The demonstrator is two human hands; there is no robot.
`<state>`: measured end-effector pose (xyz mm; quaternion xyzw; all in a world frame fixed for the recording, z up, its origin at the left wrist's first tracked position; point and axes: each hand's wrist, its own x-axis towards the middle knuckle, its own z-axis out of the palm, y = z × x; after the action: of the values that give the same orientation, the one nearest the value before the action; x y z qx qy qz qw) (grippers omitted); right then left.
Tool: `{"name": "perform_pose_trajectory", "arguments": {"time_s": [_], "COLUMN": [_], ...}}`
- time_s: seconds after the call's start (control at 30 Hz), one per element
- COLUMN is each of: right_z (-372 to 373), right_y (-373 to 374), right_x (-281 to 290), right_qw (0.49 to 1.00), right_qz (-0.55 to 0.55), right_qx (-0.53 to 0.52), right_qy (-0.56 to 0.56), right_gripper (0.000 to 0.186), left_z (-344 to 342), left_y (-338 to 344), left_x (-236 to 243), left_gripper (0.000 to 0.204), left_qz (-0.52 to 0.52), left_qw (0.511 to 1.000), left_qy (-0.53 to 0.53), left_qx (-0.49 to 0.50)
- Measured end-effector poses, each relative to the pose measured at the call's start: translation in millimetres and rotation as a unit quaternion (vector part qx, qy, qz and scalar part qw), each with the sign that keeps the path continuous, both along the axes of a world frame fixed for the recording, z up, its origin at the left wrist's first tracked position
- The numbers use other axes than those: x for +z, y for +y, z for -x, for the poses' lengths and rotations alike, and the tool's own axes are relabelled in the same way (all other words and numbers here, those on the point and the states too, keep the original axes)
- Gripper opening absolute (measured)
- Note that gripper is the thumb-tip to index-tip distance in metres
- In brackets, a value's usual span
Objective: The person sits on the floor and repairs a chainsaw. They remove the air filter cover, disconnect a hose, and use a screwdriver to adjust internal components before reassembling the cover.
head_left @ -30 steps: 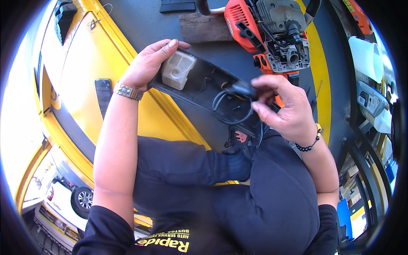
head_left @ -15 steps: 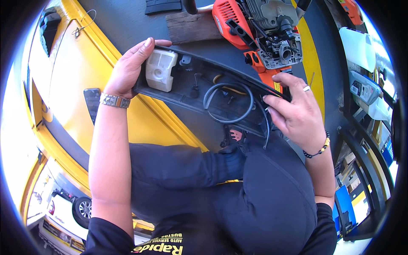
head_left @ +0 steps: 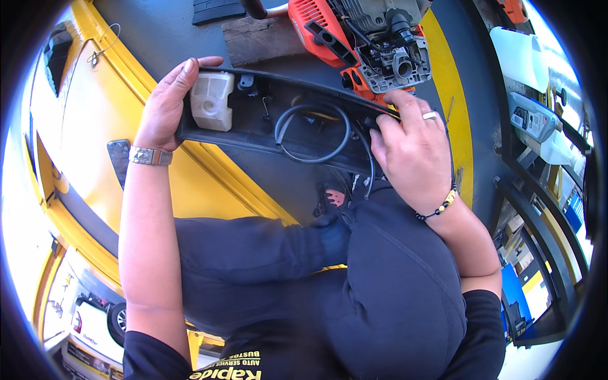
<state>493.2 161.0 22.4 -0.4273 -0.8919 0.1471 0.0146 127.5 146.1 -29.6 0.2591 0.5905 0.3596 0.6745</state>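
A long black plastic tray [head_left: 250,140] is tilted above my lap. My left hand [head_left: 166,107] grips its left end, with the thumb on the rim. Inside, beside that hand, sits a white plastic air filter part [head_left: 211,101]. Several small dark parts and a coiled black rubber hose [head_left: 347,130] lie farther right, one hose end hanging over the near rim. My right hand [head_left: 411,139] is at the tray's right end, fingers curled down into it next to a small black part [head_left: 367,122]; the fingertips are partly hidden, and whatever they pinch cannot be made out.
An orange chainsaw [head_left: 392,60] with its engine exposed stands just beyond the tray, near a wooden block [head_left: 263,39]. A yellow ramp [head_left: 202,183] with a phone [head_left: 118,158] on it is at left. Plastic bottles [head_left: 532,117] stand on a black rack at right.
The whole view has shifted, so everything sits farther left and higher. My right hand has turned over, its back now up and its fingers reaching down into the tray. My left hand keeps its grip.
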Motion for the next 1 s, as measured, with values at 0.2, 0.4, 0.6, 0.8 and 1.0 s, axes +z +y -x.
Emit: {"name": "perform_pose_trajectory", "arguments": {"time_s": [0.2, 0.4, 0.6, 0.8, 1.0], "right_z": [-23.2, -38.7, -50.9, -74.6, -79.1], "right_y": [-1.9, -4.6, -8.2, 6.9, 43.9], "right_x": [-4.3, -4.3, -15.3, -49.4, -58.9], "right_qw": [0.901, 0.674, 0.539, 0.900, 0.973], "right_qz": [0.256, 0.493, 0.590, 0.200, -0.154], "right_qx": [-0.167, -0.234, -0.209, -0.241, 0.007], "right_qy": [0.309, 0.498, 0.564, 0.304, 0.172], "right_gripper": [0.017, 0.028, 0.027, 0.018, 0.022], "left_z": [2.5, 7.3, -9.6, 6.2, 1.1], "left_y": [-2.4, -10.8, -1.8, 31.6, 36.8], "left_x": [-7.6, -29.5, -43.3, -85.9, -118.3], "left_gripper": [0.044, 0.044, 0.044, 0.049, 0.054], "left_qz": [0.033, 0.048, 0.030, 0.080, 0.067], "left_qw": [0.999, 0.984, 0.956, 0.933, 0.932], "left_qy": [0.027, 0.115, 0.206, 0.209, 0.243], "left_qx": [-0.031, -0.129, -0.205, -0.281, -0.262]}}
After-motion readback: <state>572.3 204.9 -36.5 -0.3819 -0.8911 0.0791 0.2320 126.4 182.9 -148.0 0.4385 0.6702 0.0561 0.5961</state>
